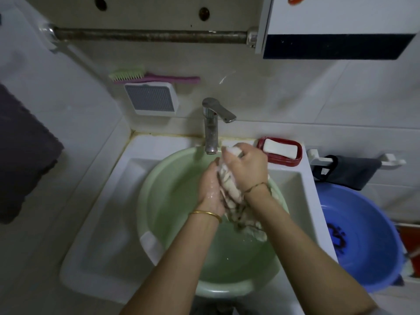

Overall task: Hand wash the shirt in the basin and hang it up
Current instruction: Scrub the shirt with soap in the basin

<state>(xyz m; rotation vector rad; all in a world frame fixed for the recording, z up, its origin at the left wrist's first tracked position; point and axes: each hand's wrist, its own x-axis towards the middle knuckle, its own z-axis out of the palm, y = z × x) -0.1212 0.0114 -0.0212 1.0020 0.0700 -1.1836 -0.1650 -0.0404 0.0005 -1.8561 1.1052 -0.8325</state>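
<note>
Head view: shirt (234,196) bunched upright over green basin (159,178), long axis running tap-to-body, right hand (246,165) fisted round its top end, left hand (210,189) cupping its left flank, hem dipping in water.

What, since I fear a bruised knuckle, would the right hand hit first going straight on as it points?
Probably the tap: the right hand, gripping the shirt, points at its spout, though depth is unclear.

Basin (168,169): smooth pale green plastic, slight sheen. Shirt (229,189): wet, wrinkled pale cloth. Faucet (211,126): polished metal, dulled and spotted. Towel bar (147,36): rusted, rough metal. Sink (109,201): glossy white ceramic. Soap dish (284,161): glossy red.
</note>
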